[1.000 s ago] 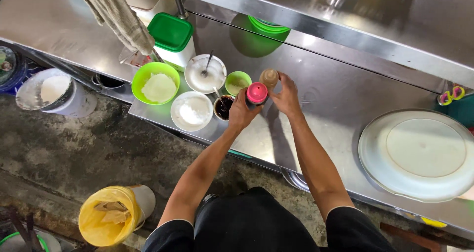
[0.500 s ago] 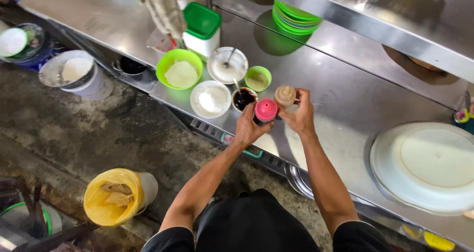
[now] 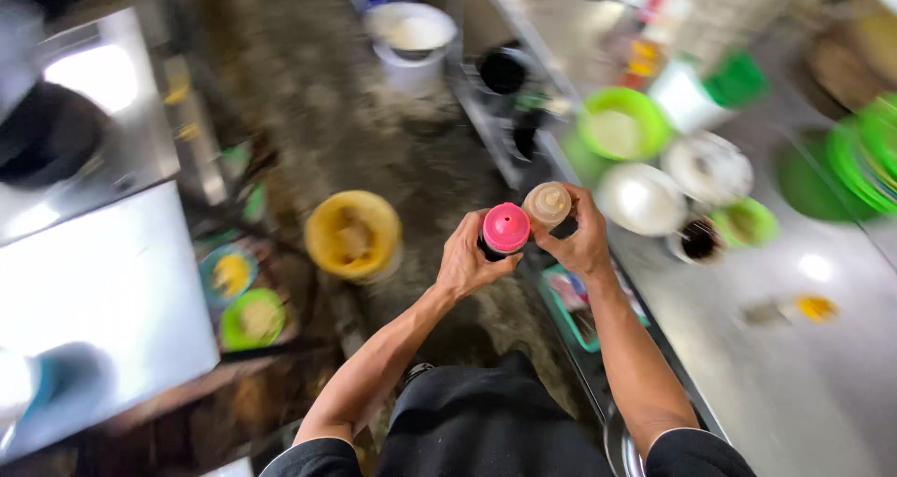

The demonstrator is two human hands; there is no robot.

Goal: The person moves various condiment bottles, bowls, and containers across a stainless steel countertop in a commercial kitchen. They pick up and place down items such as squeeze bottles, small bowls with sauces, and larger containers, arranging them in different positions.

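Observation:
My left hand (image 3: pixel 464 257) is wrapped around a dark bottle with a pink cap (image 3: pixel 505 227). My right hand (image 3: pixel 583 237) grips a brown squeeze bottle with a tan cap (image 3: pixel 547 203). The two bottles are side by side, touching, held in the air over the floor to the left of the steel counter (image 3: pixel 822 365). The frame is blurred by motion.
On the counter stand a green bowl (image 3: pixel 619 124), two white bowls (image 3: pixel 643 199), a small cup of dark sauce (image 3: pixel 696 240) and a small green bowl (image 3: pixel 747 223). A yellow-lined bin (image 3: pixel 353 234) and a white bucket (image 3: pixel 411 42) stand on the floor. A steel surface (image 3: pixel 93 281) lies left.
Both hands have lifted the two bottles off the counter and carried them left, away from it. My view has swung left, so the counter is now on the right.

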